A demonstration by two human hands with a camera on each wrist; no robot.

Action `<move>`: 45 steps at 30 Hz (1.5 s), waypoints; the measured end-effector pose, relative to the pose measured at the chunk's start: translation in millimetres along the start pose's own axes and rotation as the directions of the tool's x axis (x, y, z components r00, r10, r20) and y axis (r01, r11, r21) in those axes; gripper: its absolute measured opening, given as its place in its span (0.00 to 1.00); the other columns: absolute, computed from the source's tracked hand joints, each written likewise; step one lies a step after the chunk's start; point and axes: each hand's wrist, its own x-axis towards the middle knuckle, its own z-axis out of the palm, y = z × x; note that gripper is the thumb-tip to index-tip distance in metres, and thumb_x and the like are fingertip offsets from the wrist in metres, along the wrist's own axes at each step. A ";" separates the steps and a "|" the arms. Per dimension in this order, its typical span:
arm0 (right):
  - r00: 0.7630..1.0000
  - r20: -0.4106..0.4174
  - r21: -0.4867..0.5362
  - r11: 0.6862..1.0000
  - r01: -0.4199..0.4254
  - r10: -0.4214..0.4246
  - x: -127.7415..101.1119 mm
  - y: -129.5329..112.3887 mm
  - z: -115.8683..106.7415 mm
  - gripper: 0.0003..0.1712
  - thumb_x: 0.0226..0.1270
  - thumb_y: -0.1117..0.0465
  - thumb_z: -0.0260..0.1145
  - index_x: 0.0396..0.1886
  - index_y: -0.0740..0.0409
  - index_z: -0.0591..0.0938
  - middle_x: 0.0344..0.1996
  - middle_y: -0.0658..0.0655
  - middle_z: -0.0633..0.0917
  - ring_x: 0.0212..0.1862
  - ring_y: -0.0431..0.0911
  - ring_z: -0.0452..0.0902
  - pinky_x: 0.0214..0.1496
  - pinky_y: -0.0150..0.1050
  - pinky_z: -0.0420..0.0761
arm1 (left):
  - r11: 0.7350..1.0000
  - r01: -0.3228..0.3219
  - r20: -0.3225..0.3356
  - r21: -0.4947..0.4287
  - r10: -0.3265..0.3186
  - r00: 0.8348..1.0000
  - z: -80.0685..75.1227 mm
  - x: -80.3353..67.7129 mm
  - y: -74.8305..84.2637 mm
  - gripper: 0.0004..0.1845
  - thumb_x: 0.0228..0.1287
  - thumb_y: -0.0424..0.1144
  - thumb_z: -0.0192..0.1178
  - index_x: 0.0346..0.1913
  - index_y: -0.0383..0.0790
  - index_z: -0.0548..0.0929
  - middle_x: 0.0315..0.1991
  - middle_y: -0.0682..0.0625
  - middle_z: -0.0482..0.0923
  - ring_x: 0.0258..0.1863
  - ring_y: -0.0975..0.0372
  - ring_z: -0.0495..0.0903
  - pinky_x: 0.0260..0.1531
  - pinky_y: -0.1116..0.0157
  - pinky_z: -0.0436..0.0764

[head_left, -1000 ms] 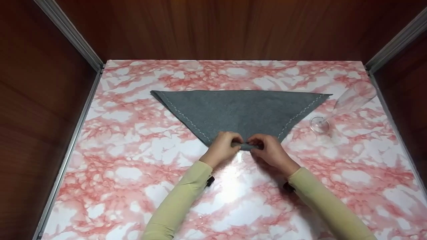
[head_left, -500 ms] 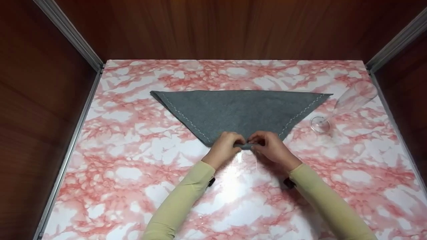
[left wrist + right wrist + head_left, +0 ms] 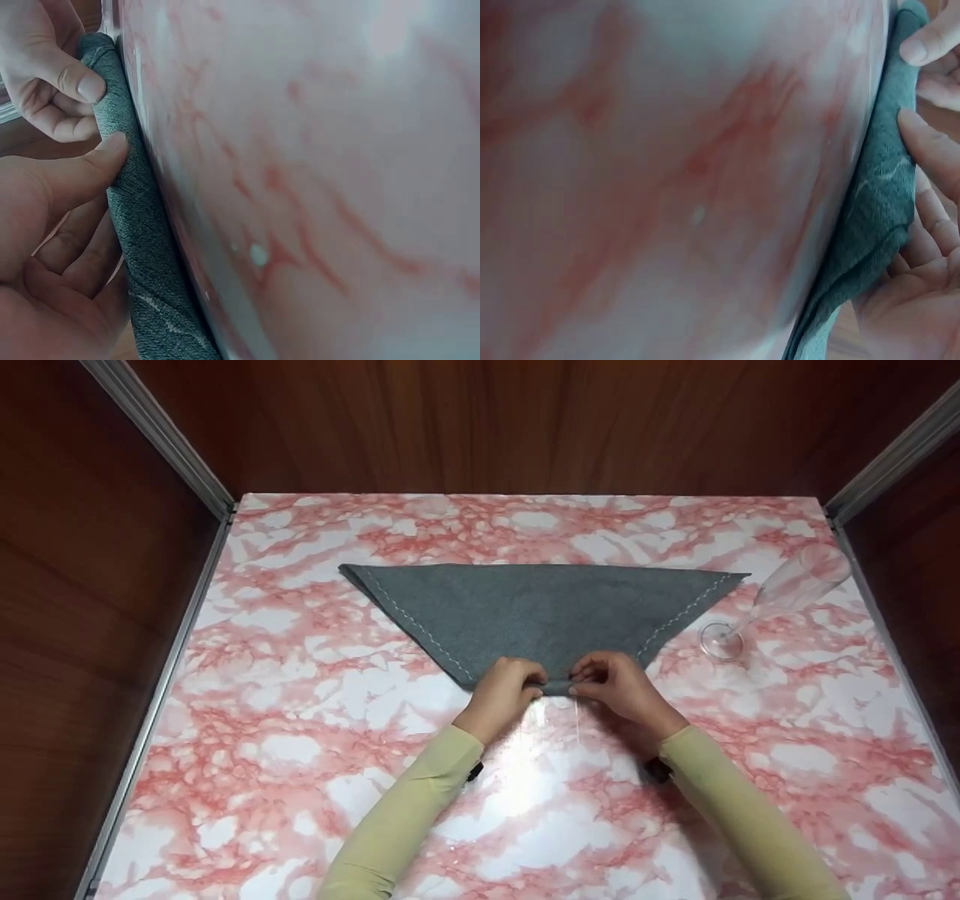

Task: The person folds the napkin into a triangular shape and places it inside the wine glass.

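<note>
A dark grey cloth (image 3: 525,607) with pale stitching along its slanted sides lies spread on the table, its long straight edge at the back. The short near edge is rolled into a narrow band. My left hand (image 3: 504,694) pinches this roll (image 3: 146,232) between thumb and fingers, the thumb on the near side. A short way to the right, my right hand (image 3: 621,690) pinches the same roll, thumb in front and fingers behind. In the right wrist view, the cloth's layers (image 3: 877,225) bulge loosely beside the right hand's fingers.
A clear stemmed glass (image 3: 799,581) stands at the right, its round foot close to the cloth's right side. The table (image 3: 300,750) has a red and white marbled top. Dark wood panels (image 3: 525,427) with metal edge strips enclose the back and sides.
My right hand has slid slightly right along the rolled edge, widening the gap between the hands. My left hand has barely moved, and the cloth keeps its outline.
</note>
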 end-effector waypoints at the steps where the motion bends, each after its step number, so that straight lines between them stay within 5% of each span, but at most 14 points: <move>1: 1.000 0.004 0.007 1.000 -0.002 0.002 -2.1 -3.5 -1.9 0.10 0.56 0.72 0.71 0.38 0.71 0.83 0.33 0.64 0.85 0.38 0.55 0.81 0.37 0.33 0.79 | 1.000 0.002 0.001 -0.003 -0.002 1.000 0.0 0.0 -0.1 0.05 0.56 0.31 0.68 0.36 0.42 0.87 0.35 0.53 0.84 0.37 0.64 0.81 0.38 0.69 0.78; 9: 0.999 0.041 -0.014 0.999 -0.035 0.036 -14.0 -30.3 -13.6 0.10 0.57 0.74 0.69 0.39 0.74 0.82 0.34 0.69 0.84 0.37 0.56 0.79 0.35 0.31 0.76 | 0.998 0.028 -0.008 -0.050 -0.028 1.000 0.3 -0.7 -2.0 0.06 0.59 0.31 0.66 0.39 0.40 0.87 0.36 0.51 0.84 0.38 0.63 0.82 0.40 0.70 0.78; 16: 0.999 0.030 0.073 0.997 -0.028 0.026 -9.5 -22.5 -5.8 0.13 0.56 0.78 0.67 0.43 0.76 0.79 0.38 0.72 0.82 0.43 0.62 0.79 0.40 0.35 0.78 | 0.984 0.082 -0.033 -0.159 -0.088 0.996 1.7 0.6 -4.3 0.08 0.55 0.29 0.69 0.39 0.37 0.86 0.35 0.50 0.84 0.37 0.63 0.82 0.39 0.71 0.78; 22: 1.000 0.022 0.075 0.997 -0.008 0.006 -3.7 -2.4 6.8 0.15 0.57 0.74 0.69 0.46 0.67 0.81 0.42 0.64 0.83 0.46 0.58 0.80 0.46 0.48 0.79 | 0.966 0.124 0.002 -0.229 -0.127 0.992 0.6 3.0 -6.6 0.15 0.55 0.28 0.69 0.46 0.37 0.83 0.37 0.50 0.84 0.38 0.64 0.82 0.40 0.73 0.78; 34: 0.995 -0.016 -0.052 0.993 0.101 -0.102 -0.8 -6.2 17.6 0.16 0.57 0.74 0.69 0.45 0.59 0.83 0.39 0.53 0.85 0.45 0.47 0.81 0.46 0.43 0.80 | 0.958 0.120 0.012 -0.262 -0.121 0.993 -1.8 7.2 -8.0 0.11 0.55 0.30 0.69 0.42 0.40 0.85 0.37 0.51 0.84 0.39 0.66 0.82 0.42 0.73 0.77; 45: 0.998 0.067 -0.059 0.998 0.005 -0.001 7.2 -5.9 13.3 0.16 0.57 0.73 0.69 0.46 0.59 0.82 0.39 0.53 0.85 0.42 0.47 0.80 0.42 0.44 0.80 | 0.935 0.119 0.013 -0.334 -0.122 0.992 -0.8 8.2 -15.7 0.09 0.56 0.30 0.68 0.41 0.37 0.85 0.35 0.51 0.85 0.37 0.66 0.83 0.41 0.72 0.78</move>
